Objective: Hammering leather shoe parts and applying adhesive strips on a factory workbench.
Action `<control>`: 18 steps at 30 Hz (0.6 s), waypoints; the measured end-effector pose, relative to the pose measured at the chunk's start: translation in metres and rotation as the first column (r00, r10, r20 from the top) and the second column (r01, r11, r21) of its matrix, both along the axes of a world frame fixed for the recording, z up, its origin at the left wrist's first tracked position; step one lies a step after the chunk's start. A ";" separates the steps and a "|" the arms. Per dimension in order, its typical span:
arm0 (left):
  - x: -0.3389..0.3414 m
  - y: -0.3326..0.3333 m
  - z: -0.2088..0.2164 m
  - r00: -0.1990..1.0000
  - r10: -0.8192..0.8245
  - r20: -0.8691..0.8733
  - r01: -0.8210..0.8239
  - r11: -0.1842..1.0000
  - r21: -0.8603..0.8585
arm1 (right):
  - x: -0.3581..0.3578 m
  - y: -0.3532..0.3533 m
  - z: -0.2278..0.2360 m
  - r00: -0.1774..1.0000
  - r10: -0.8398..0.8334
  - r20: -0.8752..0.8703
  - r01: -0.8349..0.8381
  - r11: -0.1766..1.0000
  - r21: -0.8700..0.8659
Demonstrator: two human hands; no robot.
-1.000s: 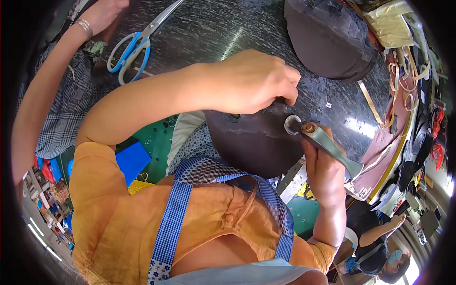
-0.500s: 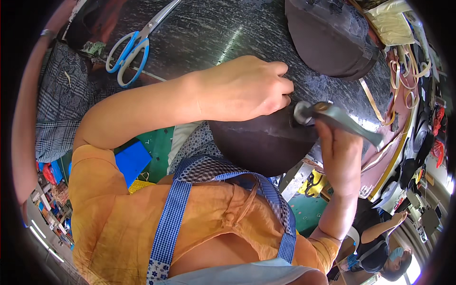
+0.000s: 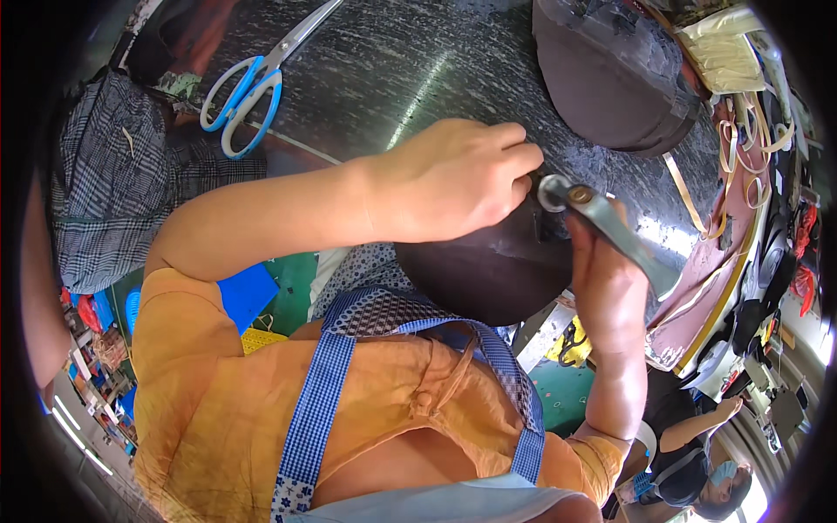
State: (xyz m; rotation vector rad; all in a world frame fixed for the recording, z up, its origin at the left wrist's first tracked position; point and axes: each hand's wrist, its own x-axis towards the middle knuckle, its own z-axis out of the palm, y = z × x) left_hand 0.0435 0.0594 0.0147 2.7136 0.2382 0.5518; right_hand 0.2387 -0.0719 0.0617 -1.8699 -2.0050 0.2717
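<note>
My right hand (image 3: 610, 275) is wrapped round a hammer (image 3: 615, 228) with a metal head, its round face close to the fingertips of my other hand. Curled fingers close my left hand (image 3: 462, 180) at the upper edge of a dark brown rounded piece (image 3: 488, 272); what they pinch is hidden beneath them. That piece lies at the near edge of the dark speckled tabletop (image 3: 349, 96), close to my apron. A dark patch shows on it under the hammer head.
Scissors (image 3: 248, 96) with blue and grey handles lie at the far left. A second dark brown rounded piece (image 3: 602, 96) sits at the far right. Beige strips (image 3: 737, 144) hang along the right edge. Checked cloth (image 3: 113, 200) is at left; another person (image 3: 697, 453) is at lower right.
The hammer has tilted, its far end swinging down and toward me, and my right hand has shifted slightly left. My left hand stays closed at the piece's edge.
</note>
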 end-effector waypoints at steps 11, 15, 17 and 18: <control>-0.011 0.015 -0.002 0.997 0.024 0.070 -0.018 0.996 -0.089 | -0.006 0.011 0.011 0.997 0.028 -0.076 -0.035 0.995 -0.089; -0.010 -0.005 0.004 0.995 0.093 0.023 -0.095 0.983 0.157 | -0.007 0.012 0.006 0.997 0.057 -0.061 -0.055 0.998 0.027; -0.008 -0.011 0.001 0.991 0.114 0.071 -0.126 0.973 0.192 | -0.007 0.017 0.009 0.999 0.047 -0.014 -0.047 0.999 0.014; -0.007 -0.014 -0.001 0.984 0.139 0.113 -0.162 0.961 0.224 | -0.005 0.020 0.008 0.999 0.044 0.026 -0.044 0.999 -0.001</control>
